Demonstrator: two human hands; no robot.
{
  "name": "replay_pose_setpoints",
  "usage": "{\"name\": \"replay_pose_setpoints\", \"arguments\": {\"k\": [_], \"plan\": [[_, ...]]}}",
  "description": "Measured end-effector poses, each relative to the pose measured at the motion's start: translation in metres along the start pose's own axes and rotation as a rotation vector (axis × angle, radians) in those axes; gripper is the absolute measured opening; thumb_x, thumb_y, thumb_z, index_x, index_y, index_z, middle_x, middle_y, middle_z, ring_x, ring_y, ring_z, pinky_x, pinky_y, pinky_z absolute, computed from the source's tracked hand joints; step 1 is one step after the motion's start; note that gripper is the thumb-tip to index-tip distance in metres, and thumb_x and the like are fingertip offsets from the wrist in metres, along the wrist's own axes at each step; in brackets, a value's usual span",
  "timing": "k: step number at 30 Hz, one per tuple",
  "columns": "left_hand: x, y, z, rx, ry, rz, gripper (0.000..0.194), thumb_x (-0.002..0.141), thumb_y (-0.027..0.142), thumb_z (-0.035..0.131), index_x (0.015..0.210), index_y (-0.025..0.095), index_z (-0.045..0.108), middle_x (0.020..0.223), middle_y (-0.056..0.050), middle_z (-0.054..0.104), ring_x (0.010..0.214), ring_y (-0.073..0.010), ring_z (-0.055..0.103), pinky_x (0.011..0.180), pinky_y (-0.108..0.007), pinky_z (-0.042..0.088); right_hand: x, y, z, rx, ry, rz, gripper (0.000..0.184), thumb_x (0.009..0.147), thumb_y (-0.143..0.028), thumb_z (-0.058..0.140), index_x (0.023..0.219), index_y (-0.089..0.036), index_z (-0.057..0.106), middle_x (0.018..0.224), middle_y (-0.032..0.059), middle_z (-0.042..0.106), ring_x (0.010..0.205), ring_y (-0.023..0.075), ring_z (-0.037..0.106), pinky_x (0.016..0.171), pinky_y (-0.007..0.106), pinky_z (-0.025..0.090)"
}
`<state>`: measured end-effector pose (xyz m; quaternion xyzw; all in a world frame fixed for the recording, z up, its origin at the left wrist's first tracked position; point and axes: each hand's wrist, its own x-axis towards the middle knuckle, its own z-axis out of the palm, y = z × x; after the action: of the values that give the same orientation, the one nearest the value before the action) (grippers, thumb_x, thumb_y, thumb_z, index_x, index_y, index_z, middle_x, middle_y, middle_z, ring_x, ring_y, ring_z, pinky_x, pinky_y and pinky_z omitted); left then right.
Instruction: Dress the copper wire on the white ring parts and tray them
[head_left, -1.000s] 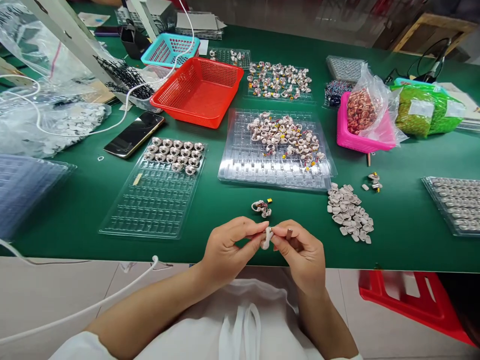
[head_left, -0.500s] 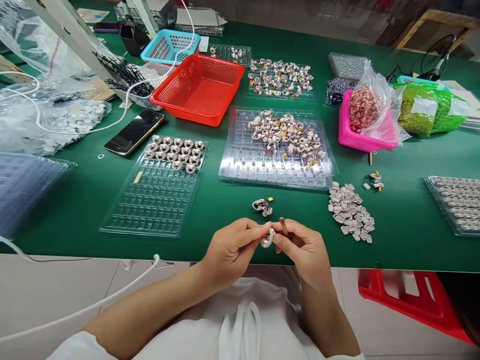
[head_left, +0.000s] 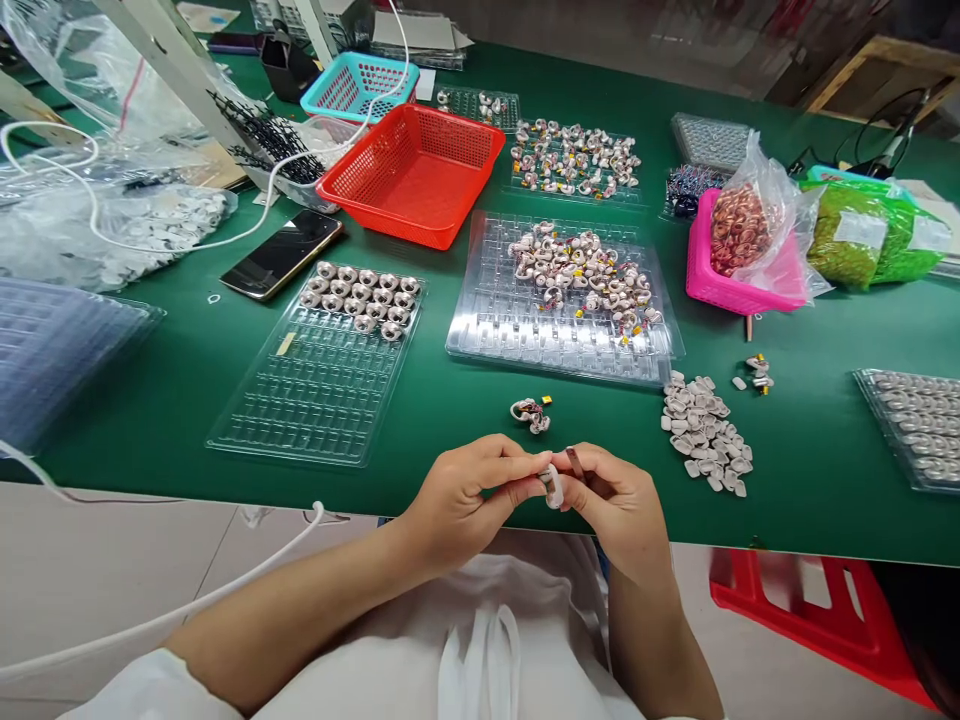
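Observation:
My left hand (head_left: 480,497) is closed, pinching a small white C-shaped earbud (head_left: 554,487) between thumb and fingertips over the table's front edge. My right hand (head_left: 616,505) is closed too, its fingers wrapped round a thin flat brown stick (head_left: 575,463). The right thumb and fingertip meet the earbud's right side. Part of the stick is hidden inside the fingers. Just beyond my hands lies a loose earbud assembly (head_left: 531,413) with wires and a yellow tab. To the right is a heap of small pale covers (head_left: 706,432).
A clear tray (head_left: 300,410) on the left bears rows of silvery earbuds. Wired earbud parts lie piled on stacked trays (head_left: 480,335) ahead. Behind are a red basket (head_left: 409,170), a phone (head_left: 283,254) and a pink basket (head_left: 701,285). A red stool (head_left: 817,620) stands below right.
The earbud has turned between my fingertips, its curved side now facing right. Both hands have shifted slightly right in the picture, and the whole view has swung a little.

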<state>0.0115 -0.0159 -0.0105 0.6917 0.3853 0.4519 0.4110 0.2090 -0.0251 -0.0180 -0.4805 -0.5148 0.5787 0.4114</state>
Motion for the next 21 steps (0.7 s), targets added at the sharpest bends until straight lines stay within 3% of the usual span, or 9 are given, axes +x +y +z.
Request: {"name": "replay_pose_setpoints", "arguments": {"k": [7,17,21], "plan": [[0.0,0.006,-0.002,-0.148,-0.003,-0.186,0.028,0.087,0.008,0.069,0.111,0.018,0.079,0.082,-0.007,0.074,0.075,-0.0144,0.07,0.069,-0.021,0.057,-0.002,0.002,0.002,-0.014,0.019,-0.042,0.008,0.087,-0.026,0.075,0.094,-0.027,0.077,0.083,-0.0004,0.068,0.07,0.0131,0.06,0.058,0.023,0.048],[-0.007,0.004,0.002,-0.071,0.044,0.011,0.038,0.089,0.001,0.062,0.117,0.022,0.075,0.078,-0.003,0.073,0.074,-0.0121,0.067,0.07,-0.02,0.055,-0.005,-0.006,0.012,-0.211,0.022,-0.2,0.003,0.093,-0.022,0.067,0.093,-0.023,0.07,0.081,-0.0012,0.065,0.066,0.0107,0.057,0.057,0.022,0.045],[-0.008,0.004,0.002,-0.057,0.081,0.016,0.036,0.089,0.0,0.061,0.114,0.021,0.076,0.078,-0.003,0.071,0.072,-0.0109,0.067,0.068,-0.019,0.055,-0.003,-0.005,0.02,-0.281,0.051,-0.281,0.005,0.095,-0.019,0.062,0.093,-0.021,0.067,0.08,-0.0006,0.064,0.065,0.0107,0.055,0.055,0.022,0.042]]}}
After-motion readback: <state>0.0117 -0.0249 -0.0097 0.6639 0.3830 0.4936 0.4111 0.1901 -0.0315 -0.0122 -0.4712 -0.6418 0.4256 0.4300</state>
